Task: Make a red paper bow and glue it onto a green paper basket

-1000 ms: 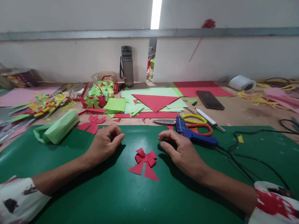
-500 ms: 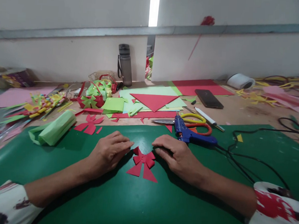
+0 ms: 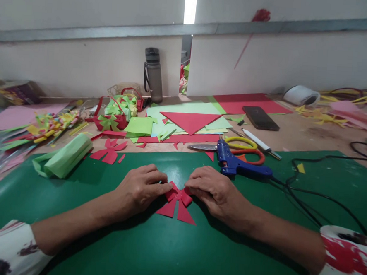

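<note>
A red paper bow point(image 3: 177, 203) with two pointed tails lies on the green mat point(image 3: 170, 257) in front of me. My left hand point(image 3: 146, 189) has its thumb and fingers closed at the bow's left loop. At the right loop, the bent fingers of my right hand point(image 3: 213, 191) close in a pinch. The fingertips partly cover both loops, while the centre and the tails show between the hands. Just beyond my right hand rests a blue glue gun point(image 3: 242, 166) with a black cord.
Scissors point(image 3: 257, 152) with yellow and orange handles lie behind the glue gun, beside a white pen point(image 3: 256, 140). A red cut-out point(image 3: 109, 150) and a green paper roll point(image 3: 64, 155) are at left. Farther back are paper sheets point(image 3: 199, 122), a phone point(image 3: 261, 118) and a bottle point(image 3: 154, 75).
Both hands have moved inward, from beside the bow to contact with its loops, and the fingers have closed there. The bow stays on the mat; the view has shifted slightly.
</note>
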The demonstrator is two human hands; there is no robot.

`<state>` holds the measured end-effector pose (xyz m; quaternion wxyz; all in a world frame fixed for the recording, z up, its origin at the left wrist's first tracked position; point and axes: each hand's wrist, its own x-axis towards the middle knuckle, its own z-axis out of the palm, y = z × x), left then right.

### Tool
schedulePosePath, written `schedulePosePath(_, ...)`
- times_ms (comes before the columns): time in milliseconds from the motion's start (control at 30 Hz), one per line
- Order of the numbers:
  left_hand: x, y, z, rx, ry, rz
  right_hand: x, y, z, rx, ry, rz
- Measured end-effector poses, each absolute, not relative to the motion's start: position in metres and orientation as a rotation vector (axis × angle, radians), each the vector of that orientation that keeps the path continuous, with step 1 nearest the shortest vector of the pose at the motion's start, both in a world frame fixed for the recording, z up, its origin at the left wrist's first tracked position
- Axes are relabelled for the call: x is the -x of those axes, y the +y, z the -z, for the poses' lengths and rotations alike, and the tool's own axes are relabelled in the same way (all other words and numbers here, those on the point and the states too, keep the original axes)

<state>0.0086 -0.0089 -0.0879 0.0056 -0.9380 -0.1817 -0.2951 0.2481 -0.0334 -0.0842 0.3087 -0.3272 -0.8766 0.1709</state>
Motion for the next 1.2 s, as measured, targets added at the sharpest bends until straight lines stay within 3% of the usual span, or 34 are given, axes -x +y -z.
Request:
schedulePosePath(900,-0.0104,-0.0081,0.0888,2.996,-0.597,0.748,-0.2472,-0.0325,0.0894,0.856,-2.466,-0.287)
schedulePosePath(1200,-0.0087,-0.0076,0.0935,3.0,-0.639,0.72,-0.2424,-0.0359,0.0882,0.831,-2.629,0.057)
